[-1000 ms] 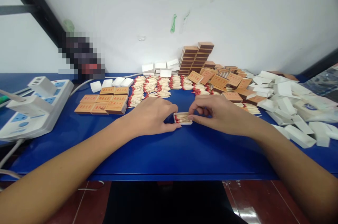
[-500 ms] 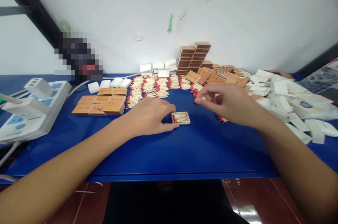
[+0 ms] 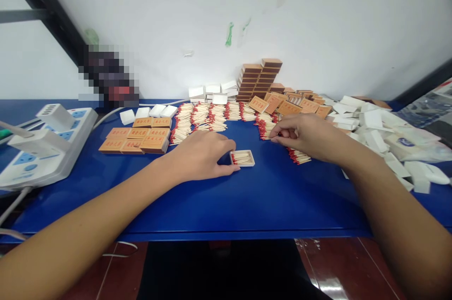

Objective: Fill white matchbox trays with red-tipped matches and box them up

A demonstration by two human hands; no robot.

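Head view, white tray [image 3: 247,165], red-tipped matches [image 3: 241,158] lying inside

Red Chinese characters 安全火柴 on the orange tops of the matchboxes [image 3: 137,133] at left, similar red lettering on the jumbled boxes [image 3: 259,104], a dark blue mark [image 3: 405,141] on a packet [image 3: 393,141], illegible

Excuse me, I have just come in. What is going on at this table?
A person is handling matches at a blue table. The left hand holds one end of a small white tray with matches inside. The right hand is at a loose pile of matches; whether it grips any is unclear. Orange matchboxes lie at the left.
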